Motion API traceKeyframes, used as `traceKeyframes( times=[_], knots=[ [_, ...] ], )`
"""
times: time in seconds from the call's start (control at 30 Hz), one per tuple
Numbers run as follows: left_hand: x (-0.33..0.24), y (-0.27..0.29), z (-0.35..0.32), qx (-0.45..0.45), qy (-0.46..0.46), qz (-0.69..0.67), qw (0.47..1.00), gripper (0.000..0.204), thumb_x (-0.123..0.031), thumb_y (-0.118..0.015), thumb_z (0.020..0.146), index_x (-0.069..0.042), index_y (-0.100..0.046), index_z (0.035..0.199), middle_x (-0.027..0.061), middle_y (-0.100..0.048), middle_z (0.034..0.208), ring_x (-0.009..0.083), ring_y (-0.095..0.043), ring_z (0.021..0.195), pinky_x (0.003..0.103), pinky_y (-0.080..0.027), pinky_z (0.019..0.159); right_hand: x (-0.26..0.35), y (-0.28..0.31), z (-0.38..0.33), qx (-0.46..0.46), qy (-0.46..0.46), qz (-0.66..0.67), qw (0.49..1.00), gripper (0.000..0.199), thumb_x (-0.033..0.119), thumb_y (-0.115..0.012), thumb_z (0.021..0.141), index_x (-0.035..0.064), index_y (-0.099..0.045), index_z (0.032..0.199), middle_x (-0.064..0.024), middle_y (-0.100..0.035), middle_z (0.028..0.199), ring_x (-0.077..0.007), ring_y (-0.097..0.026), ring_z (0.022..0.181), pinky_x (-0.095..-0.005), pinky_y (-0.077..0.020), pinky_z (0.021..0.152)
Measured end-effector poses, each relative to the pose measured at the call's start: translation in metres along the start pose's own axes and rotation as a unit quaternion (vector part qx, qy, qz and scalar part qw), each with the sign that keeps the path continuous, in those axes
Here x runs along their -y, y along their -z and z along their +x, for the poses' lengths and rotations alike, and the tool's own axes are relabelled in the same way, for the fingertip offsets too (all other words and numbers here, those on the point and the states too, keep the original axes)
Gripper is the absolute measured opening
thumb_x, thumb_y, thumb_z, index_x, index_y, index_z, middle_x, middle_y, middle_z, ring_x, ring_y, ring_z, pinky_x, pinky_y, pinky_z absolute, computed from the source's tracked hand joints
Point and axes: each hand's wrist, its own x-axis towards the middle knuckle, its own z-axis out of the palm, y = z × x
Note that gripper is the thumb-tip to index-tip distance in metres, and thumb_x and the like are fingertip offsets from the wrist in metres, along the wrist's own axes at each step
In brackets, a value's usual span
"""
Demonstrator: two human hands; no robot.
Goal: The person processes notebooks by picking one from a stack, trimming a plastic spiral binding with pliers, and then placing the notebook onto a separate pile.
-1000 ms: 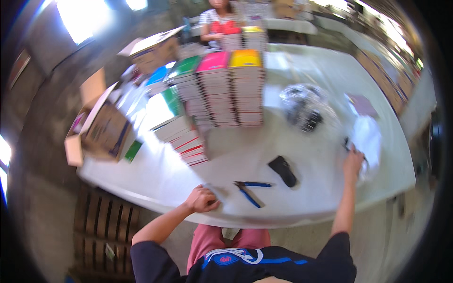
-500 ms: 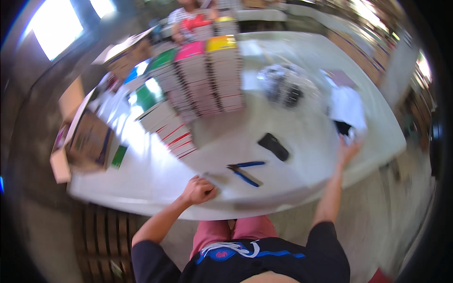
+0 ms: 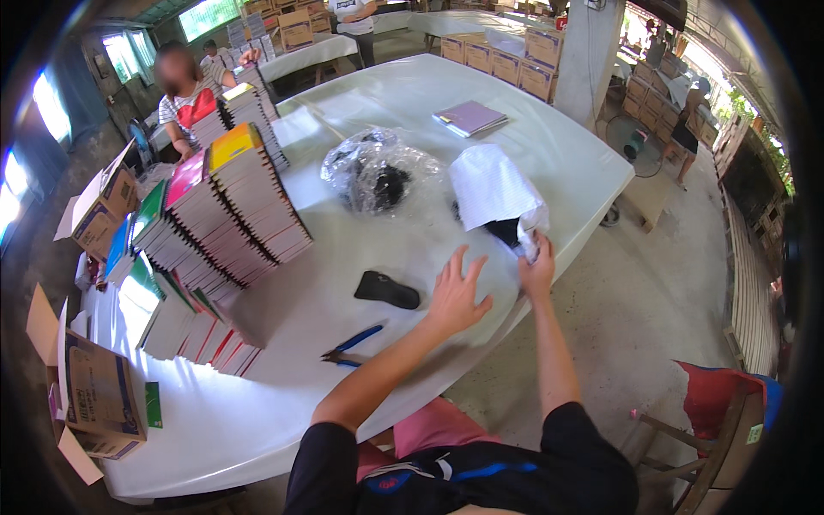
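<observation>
My right hand (image 3: 536,264) pinches the open edge of a white sack (image 3: 496,182) that lies on its side at the table's right edge. Something black (image 3: 505,232) shows in the sack's mouth; its kind is hidden. My left hand (image 3: 457,293) hovers over the table just left of the sack's mouth, fingers spread, holding nothing. To its left lies a black elongated object (image 3: 386,290), perhaps a case. Nearer me, partly behind my left forearm, are blue-handled cutting pliers (image 3: 352,342). A crumpled clear plastic bag (image 3: 378,172) with black contents sits beyond.
Tall stacks of spiral-bound notebooks (image 3: 219,206) with coloured covers stand at left. Open cardboard boxes (image 3: 99,390) flank them. A purple-covered notebook (image 3: 469,118) lies on the far white table (image 3: 532,103). A co-worker (image 3: 189,103) stands behind the stacks. A wooden chair (image 3: 721,429) is at lower right.
The view has swung to the right. My left hand has left the near table edge, reached toward the sack and opened. My right hand stays at the sack's mouth.
</observation>
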Motion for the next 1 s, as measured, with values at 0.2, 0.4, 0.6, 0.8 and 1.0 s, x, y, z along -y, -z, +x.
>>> traceKeyframes(
  times=[0.2,0.4,0.6,0.8,1.0],
  knots=[
    [0.008,-0.056,0.131,-0.048,-0.140,0.264,0.953,0.079,-0.012,-0.069,0.066,-0.016,-0.037,0.138,0.0151,-0.027,0.145,0.0404,-0.031,0.130,0.052,-0.034,0.099,0.031,-0.007,0.000,-0.027,-0.018,-0.027,0.999,0.043,0.009,-0.064,0.073,0.0028,-0.052,0.113,-0.0209,-0.052,0.115,-0.0393,-0.052,0.103,-0.0437,-0.0439,0.087],
    [0.005,-0.044,0.207,0.162,-0.136,0.301,0.930,0.036,-0.012,-0.056,0.079,-0.018,-0.062,0.114,0.0034,-0.063,0.098,0.0199,-0.057,0.105,0.042,-0.046,0.083,0.015,-0.013,-0.011,-0.071,-0.043,-0.031,0.996,0.024,0.011,-0.056,0.086,0.0006,-0.057,0.107,-0.0178,-0.059,0.109,-0.0389,-0.054,0.097,-0.0439,-0.0452,0.083],
    [-0.019,-0.016,0.234,-0.034,-0.296,0.415,0.860,0.032,-0.013,-0.054,0.082,-0.019,-0.063,0.111,0.0015,-0.060,0.106,0.0185,-0.054,0.108,0.044,-0.038,0.094,0.014,-0.014,-0.012,-0.063,-0.152,-0.035,0.986,0.027,0.018,-0.049,0.094,-0.0069,-0.055,0.102,-0.0219,-0.059,0.102,-0.0399,-0.051,0.099,-0.0420,-0.0432,0.085],
    [-0.033,0.006,0.181,-0.155,-0.396,0.300,0.854,0.040,-0.017,-0.055,0.081,-0.027,-0.056,0.120,-0.0022,-0.048,0.123,0.0191,-0.050,0.107,0.048,-0.039,0.089,0.004,-0.014,-0.027,-0.186,-0.144,-0.087,0.968,0.032,0.024,-0.056,0.090,-0.0034,-0.052,0.106,-0.0167,-0.052,0.110,-0.0368,-0.044,0.110,-0.0492,-0.0348,0.095],
    [0.010,0.039,0.011,0.167,-0.456,0.204,0.850,0.024,-0.015,-0.064,0.067,-0.012,-0.063,0.091,0.0017,-0.057,0.083,0.0168,-0.057,0.075,0.030,-0.045,0.064,0.030,0.020,-0.039,-0.224,-0.066,-0.118,0.965,0.049,0.007,-0.068,0.074,0.0006,-0.042,0.116,-0.0136,-0.047,0.118,-0.0321,-0.042,0.115,-0.0486,-0.0360,0.094]
  ],
)
